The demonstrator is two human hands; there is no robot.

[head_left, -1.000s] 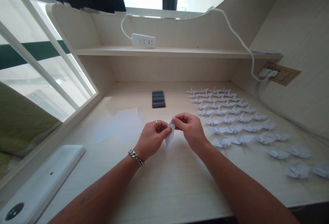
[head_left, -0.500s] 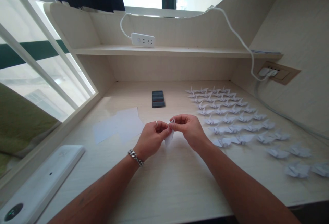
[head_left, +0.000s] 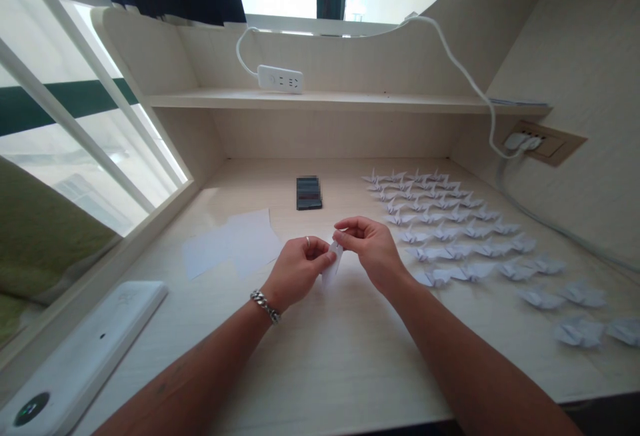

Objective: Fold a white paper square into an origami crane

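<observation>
Between my two hands, above the middle of the desk, is a small folded white paper (head_left: 332,269), pointed toward its lower end. My left hand (head_left: 299,266), with a ring and a chain bracelet at the wrist, pinches its left side between thumb and fingers. My right hand (head_left: 367,243) pinches the paper's upper tip with thumb and forefinger. Fingers cover part of the folds. To the right, several white paper cranes (head_left: 443,231) stand in rows on the desk. On the left lie a few flat sheets of white paper (head_left: 230,243), overlapping.
A dark flat object, blurred out (head_left: 309,193), lies beyond my hands. A long white device (head_left: 95,349) rests at the desk's left edge. A power strip (head_left: 280,79) sits on the shelf (head_left: 350,101), and its white cord runs to the wall socket (head_left: 545,143).
My right fingers have risen slightly and shifted along the paper's top, bending its tip. My left hand stays almost in place. The view has shifted a little.
</observation>
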